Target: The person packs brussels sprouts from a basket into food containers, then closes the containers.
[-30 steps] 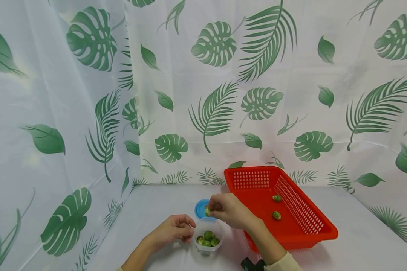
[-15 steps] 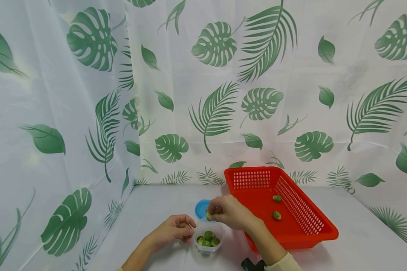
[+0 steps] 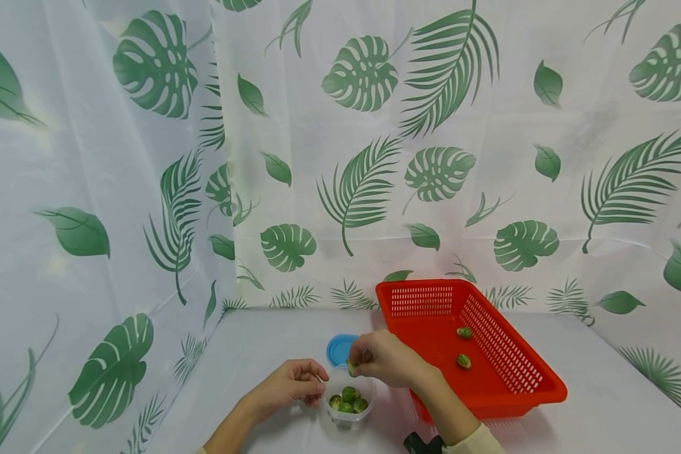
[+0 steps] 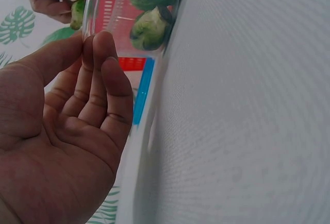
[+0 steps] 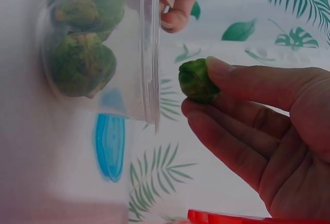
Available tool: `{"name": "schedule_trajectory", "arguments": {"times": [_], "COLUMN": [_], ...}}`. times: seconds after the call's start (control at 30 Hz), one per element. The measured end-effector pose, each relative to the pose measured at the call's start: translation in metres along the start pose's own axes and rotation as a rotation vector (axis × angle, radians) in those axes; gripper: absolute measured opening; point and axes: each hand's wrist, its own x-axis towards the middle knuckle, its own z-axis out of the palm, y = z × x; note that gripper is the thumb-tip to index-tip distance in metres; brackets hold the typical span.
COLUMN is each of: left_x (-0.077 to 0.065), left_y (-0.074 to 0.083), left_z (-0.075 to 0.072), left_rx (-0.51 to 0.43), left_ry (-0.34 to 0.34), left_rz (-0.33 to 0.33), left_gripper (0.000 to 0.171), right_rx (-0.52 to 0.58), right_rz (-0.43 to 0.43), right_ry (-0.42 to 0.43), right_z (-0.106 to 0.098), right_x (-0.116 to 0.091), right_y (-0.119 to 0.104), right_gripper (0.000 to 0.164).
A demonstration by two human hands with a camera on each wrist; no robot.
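Observation:
My right hand (image 3: 387,358) pinches a Brussels sprout (image 5: 197,81) between thumb and fingertips, above the far side of a clear plastic container (image 3: 339,378). In the right wrist view the sprout hangs outside the container's rim, apart from it. Several Brussels sprouts (image 3: 350,395) lie at the bottom of the container, visible through its wall. At the container's left side, my left hand (image 3: 296,384) pinches the rim between thumb and fingertips, as the left wrist view (image 4: 77,110) shows. A round blue lid (image 3: 339,348) lies on the table just behind the container.
To the right stands a large red plastic basket (image 3: 431,353) with slotted sides. Two Brussels sprouts (image 3: 463,361) lie on its floor. A black object (image 3: 422,443) sits by the right sleeve. White sheets with green leaf prints (image 3: 357,189) hang behind and at the left of the table.
My right hand has come down slightly toward the container with the sprout in its fingertips. The left hand has stayed at the rim.

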Motion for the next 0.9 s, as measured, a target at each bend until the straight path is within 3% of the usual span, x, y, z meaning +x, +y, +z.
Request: {"name": "schedule_trajectory", "arguments": {"times": [0.9], "left_x": [-0.0006], "left_y": [0.0012], "left_z": [0.0003], "left_rx": [-0.001], "left_ry": [-0.003], "left_rz": [-0.002], "left_gripper": [0.032], "right_rx": [-0.042], "right_rz": [0.017], "right_ry": [-0.069], "right_z": [0.0040], "right_x": [-0.0011], "right_y": [0.0011], "right_gripper": [0.010]}}
